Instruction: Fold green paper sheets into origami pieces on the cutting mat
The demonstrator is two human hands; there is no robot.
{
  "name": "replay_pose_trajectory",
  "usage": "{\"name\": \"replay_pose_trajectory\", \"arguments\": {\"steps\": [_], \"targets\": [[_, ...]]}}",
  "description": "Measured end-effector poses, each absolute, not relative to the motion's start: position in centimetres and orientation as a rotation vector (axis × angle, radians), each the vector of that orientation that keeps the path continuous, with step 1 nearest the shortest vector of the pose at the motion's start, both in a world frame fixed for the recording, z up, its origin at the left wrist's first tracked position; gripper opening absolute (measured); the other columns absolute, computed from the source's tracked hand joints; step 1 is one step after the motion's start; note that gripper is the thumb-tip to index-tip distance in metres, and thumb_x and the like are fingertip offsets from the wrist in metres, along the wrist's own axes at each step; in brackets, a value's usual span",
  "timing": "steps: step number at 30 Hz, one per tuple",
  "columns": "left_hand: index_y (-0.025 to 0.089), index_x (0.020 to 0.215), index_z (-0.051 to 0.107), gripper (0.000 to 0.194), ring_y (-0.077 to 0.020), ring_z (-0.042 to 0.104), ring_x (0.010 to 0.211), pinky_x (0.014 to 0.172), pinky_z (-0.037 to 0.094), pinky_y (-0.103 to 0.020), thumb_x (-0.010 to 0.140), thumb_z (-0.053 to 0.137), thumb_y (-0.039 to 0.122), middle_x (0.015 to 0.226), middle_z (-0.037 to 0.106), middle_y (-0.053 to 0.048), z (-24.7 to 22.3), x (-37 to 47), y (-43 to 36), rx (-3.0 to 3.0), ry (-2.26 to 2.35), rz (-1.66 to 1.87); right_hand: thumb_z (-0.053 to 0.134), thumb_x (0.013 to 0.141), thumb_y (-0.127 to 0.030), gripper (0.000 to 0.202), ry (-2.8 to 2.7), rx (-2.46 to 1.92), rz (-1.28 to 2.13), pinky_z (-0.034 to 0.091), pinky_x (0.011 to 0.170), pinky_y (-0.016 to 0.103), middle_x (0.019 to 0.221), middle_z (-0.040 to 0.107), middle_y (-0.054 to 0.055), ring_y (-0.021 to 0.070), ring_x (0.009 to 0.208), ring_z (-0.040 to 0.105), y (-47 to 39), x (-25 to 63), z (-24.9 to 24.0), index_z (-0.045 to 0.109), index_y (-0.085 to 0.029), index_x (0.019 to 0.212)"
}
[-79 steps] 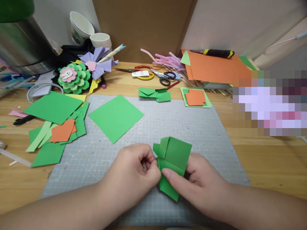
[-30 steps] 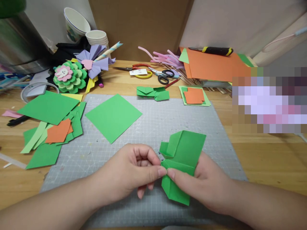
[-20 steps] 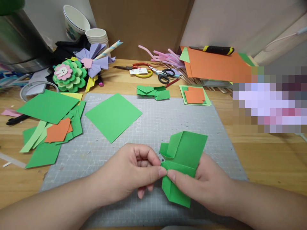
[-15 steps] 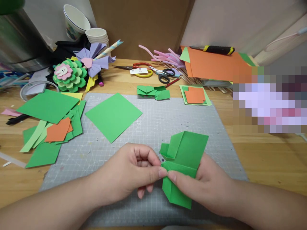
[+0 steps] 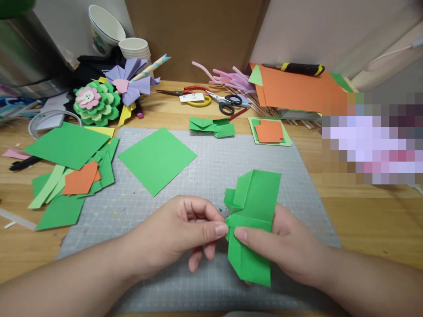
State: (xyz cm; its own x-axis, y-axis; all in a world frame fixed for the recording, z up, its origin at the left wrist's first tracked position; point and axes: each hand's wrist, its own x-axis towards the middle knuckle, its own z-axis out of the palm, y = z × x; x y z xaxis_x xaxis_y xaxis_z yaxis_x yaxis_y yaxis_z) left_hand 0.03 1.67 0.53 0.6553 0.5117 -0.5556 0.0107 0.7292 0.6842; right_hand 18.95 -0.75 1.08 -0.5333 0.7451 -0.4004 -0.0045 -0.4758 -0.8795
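Note:
A folded green paper piece is held over the grey cutting mat, its creased flaps facing left. My right hand grips it from the right, thumb flat on the front and fingers hidden behind. With thumb and index finger, my left hand pinches the small left corner near the middle fold. A flat green square sheet lies on the mat to the upper left. At the mat's far edge rests another folded green piece.
Green sheets and an orange scrap are piled left. Scissors, pink straws, a green paper flower and paper cups stand or lie behind. Small orange squares sit at the back right.
The folded green paper has turned slightly more upright, its top edge shifting left and its lower end right. My left fingertips still pinch its left corner, and my right thumb has moved slightly up.

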Motion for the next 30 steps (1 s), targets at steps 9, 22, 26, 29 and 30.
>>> {"name": "replay_pose_trajectory", "arguments": {"steps": [9, 22, 26, 29, 30], "targets": [[0.017, 0.071, 0.06, 0.018, -0.0026, 0.044, 0.035, 0.035, 0.035, -0.011, 0.079, 0.067, 0.032, 0.052, 0.06, 0.005, 0.31, -0.11, 1.62, 0.715, 0.807, 0.325, 0.053, 0.084, -0.029, 0.012, -1.187, -1.08, 2.07, 0.039, 0.04, 0.017, 0.057, 0.054, -0.005, 0.0076, 0.045, 0.049, -0.79, 18.8, 1.06, 0.052, -0.019, 0.076], [0.016, 0.069, 0.059, 0.021, -0.0028, 0.039, 0.035, 0.035, 0.032, -0.012, 0.075, 0.07, 0.034, 0.046, 0.054, 0.006, 0.58, -0.02, 1.54, 0.755, 0.848, 0.311, 0.052, 0.08, -0.025, 0.008, -1.268, -1.1, 2.007, 0.033, 0.044, 0.019, 0.061, 0.043, -0.004, 0.0077, 0.049, 0.035, -0.71, 18.47, 1.49, 0.054, -0.02, 0.075], [0.017, 0.07, 0.059, 0.02, -0.0027, 0.038, 0.035, 0.035, 0.032, -0.012, 0.076, 0.069, 0.033, 0.047, 0.054, 0.007, 0.58, 0.01, 1.57, 0.77, 0.839, 0.306, 0.054, 0.081, -0.025, 0.007, -1.259, -1.059, 2.009, 0.035, 0.046, 0.019, 0.064, 0.045, -0.003, 0.0085, 0.052, 0.038, -0.73, 18.56, 1.27, 0.056, -0.019, 0.079], [0.017, 0.07, 0.058, 0.019, -0.0028, 0.039, 0.035, 0.035, 0.033, -0.012, 0.077, 0.067, 0.032, 0.047, 0.054, 0.007, 0.56, 0.01, 1.56, 0.792, 0.846, 0.306, 0.055, 0.08, -0.024, 0.006, -1.261, -1.039, 2.019, 0.034, 0.045, 0.018, 0.065, 0.044, -0.003, 0.0079, 0.052, 0.036, -0.74, 18.57, 1.2, 0.057, -0.018, 0.079], [0.017, 0.07, 0.059, 0.019, -0.0029, 0.039, 0.035, 0.035, 0.033, -0.013, 0.078, 0.067, 0.032, 0.047, 0.054, 0.007, 0.55, 0.0, 1.54, 0.799, 0.845, 0.305, 0.055, 0.081, -0.024, 0.006, -1.255, -1.03, 2.026, 0.033, 0.045, 0.018, 0.065, 0.044, -0.003, 0.0076, 0.051, 0.035, -0.75, 18.57, 1.18, 0.057, -0.018, 0.079]]}}
